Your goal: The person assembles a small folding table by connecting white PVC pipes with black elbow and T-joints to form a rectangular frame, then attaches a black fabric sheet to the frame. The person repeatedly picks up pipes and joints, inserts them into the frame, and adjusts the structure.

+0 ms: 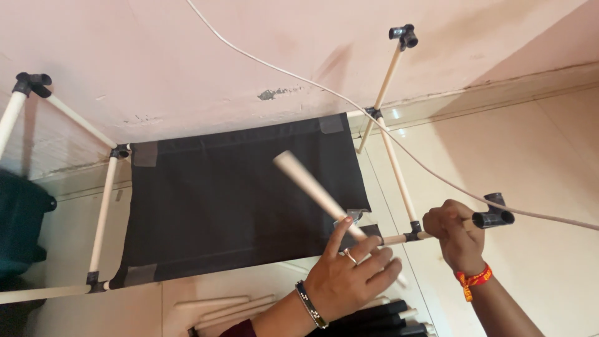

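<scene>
Closest to you, your left hand sits just off the near right corner of the black fabric panel. Forefinger pointing up, the other fingers half spread, and the loose rod slanting through them and up over the panel. It's motion-blurred, so I read the hold as light, not clamped.

Right of that same corner, your right hand is fisted tight round a stub rod. The stub runs out from the corner joint, and a black connector sits on its outer end, past your knuckles.

My read: you're at the frame-building stage, one hand bracing the corner and the other bringing in a fresh rod. The next move calls for a firm brace on that connector and the rod's end squared to an open socket.

Now the clutter. A white cable droops across from above the panel, past its right edge, and close over your right hand. That's the snag risk. An upright rod rises beyond the panel's far right corner. Spare rods lie on the floor below the near edge, with black pieces beside them under your left wrist. A dark green bin stands off the panel's left side.
</scene>
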